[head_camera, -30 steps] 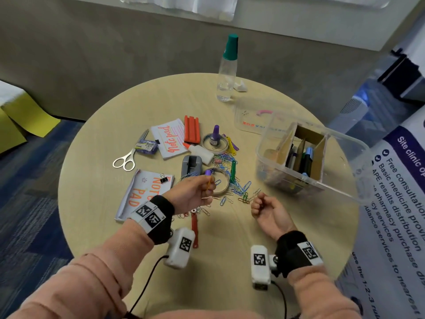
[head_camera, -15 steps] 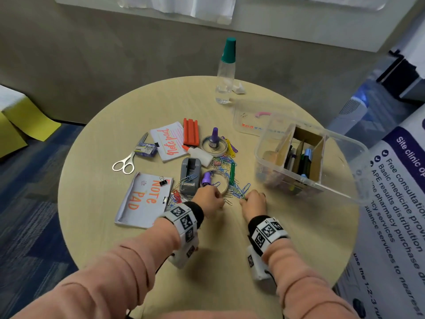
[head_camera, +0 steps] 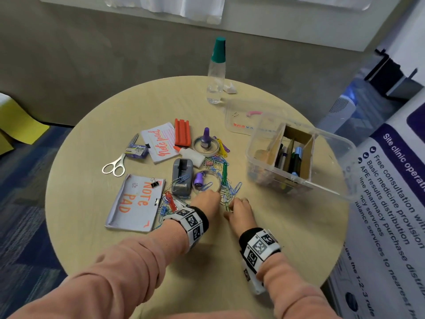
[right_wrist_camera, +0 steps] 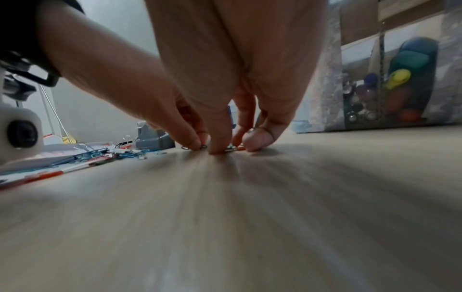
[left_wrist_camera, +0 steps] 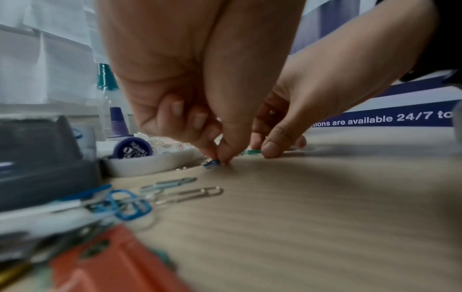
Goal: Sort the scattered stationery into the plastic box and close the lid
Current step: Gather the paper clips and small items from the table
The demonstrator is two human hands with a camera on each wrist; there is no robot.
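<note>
Coloured paper clips (head_camera: pixel 226 189) scattered on table, plastic box (head_camera: pixel 296 157) open – lid (head_camera: pixel 239 120) behind

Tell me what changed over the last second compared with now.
Both hands came down from a raised position to the table. The left hand, which had held something purple, now pinches a blue paper clip at the near edge of the paper clips. The right hand, earlier a raised fist, has its fingertips on clips there. The plastic box, lid, scissors and notepads stayed put.
</note>
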